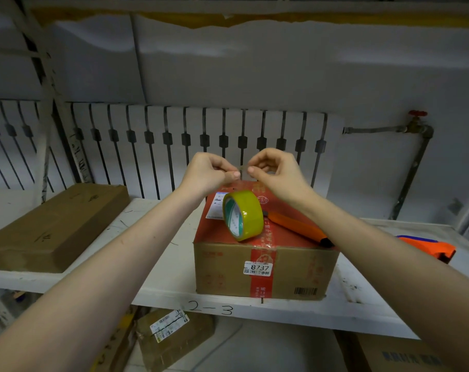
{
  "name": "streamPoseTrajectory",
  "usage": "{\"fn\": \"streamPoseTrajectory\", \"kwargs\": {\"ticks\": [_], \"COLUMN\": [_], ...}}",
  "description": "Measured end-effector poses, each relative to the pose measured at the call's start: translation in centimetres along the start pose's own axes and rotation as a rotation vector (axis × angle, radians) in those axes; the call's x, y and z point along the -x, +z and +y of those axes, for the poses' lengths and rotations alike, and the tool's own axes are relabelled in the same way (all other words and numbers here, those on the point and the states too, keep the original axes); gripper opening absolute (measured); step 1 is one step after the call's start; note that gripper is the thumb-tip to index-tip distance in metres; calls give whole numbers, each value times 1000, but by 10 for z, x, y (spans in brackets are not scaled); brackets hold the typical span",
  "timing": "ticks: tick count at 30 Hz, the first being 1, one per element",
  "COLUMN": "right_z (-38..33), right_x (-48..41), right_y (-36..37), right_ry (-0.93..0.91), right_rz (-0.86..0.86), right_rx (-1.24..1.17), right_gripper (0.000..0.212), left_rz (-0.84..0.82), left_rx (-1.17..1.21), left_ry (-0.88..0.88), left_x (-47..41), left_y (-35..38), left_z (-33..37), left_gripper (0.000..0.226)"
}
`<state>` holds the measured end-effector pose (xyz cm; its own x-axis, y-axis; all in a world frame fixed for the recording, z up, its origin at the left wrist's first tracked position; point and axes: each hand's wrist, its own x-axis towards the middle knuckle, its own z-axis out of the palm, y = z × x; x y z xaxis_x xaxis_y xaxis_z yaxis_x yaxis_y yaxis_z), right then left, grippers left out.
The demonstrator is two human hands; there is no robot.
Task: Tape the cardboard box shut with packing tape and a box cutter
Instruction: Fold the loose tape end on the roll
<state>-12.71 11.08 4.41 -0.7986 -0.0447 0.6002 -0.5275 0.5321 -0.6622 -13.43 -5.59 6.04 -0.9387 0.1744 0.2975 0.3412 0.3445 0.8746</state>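
A brown cardboard box (222, 272) with red printed tape and a white "8737" label stands on the white shelf (168, 267). On its top a yellow roll of packing tape (245, 214) stands on edge, and an orange box cutter (295, 226) lies to the right of it. Both of my hands are raised over the box's far edge. My left hand (209, 173) and my right hand (275, 171) pinch a small, thin, clear piece of tape (243, 169) between thumbs and forefingers, fingertips almost touching.
A flat brown box (53, 224) lies at the shelf's left. An orange and purple object (429, 247) sits at the right. A white radiator (174, 146) and a pipe with a red valve (417, 122) stand behind. More parcels (171, 336) sit below the shelf.
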Motion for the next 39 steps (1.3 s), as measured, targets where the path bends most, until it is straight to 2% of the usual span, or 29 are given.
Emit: {"fn": "streamPoseTrajectory", "kwargs": {"ticks": [7,15,17,20,23,26,29,39], "right_z": [10,18,19,18,9,-6,-17,-13], "right_x": [-8,-10,-9,-14,-23,-30,-34,-26], "right_y": [4,-1,-5,-13,-13,-12,-16,-24], "right_ry": [-100,-169,-116,106,276,331,292,212], "right_rz": [-33,-125,-183,-160,-113,-215,-345,-355], "right_rx": [-124,-126,-222,-471,-359,-199,-112,-30], "right_gripper": [10,25,25,27,32,35,33,15], "left_rz": [-68,-135,-137,-112,-110,-121,-120,-112], "left_rx": [65,65,84,63,21,-3,-11,-38], "left_ry": [-85,-119,-118,-92,-45,-2,18,24], "left_x": [-5,-15,-16,-15,-13,-10,-9,-10], "left_y": [-6,-8,-8,-10,-9,-6,-5,-5], "left_z": [0,-6,-7,-6,-2,1,3,0], "left_gripper": [15,4,5,2,6,12,10,9]}}
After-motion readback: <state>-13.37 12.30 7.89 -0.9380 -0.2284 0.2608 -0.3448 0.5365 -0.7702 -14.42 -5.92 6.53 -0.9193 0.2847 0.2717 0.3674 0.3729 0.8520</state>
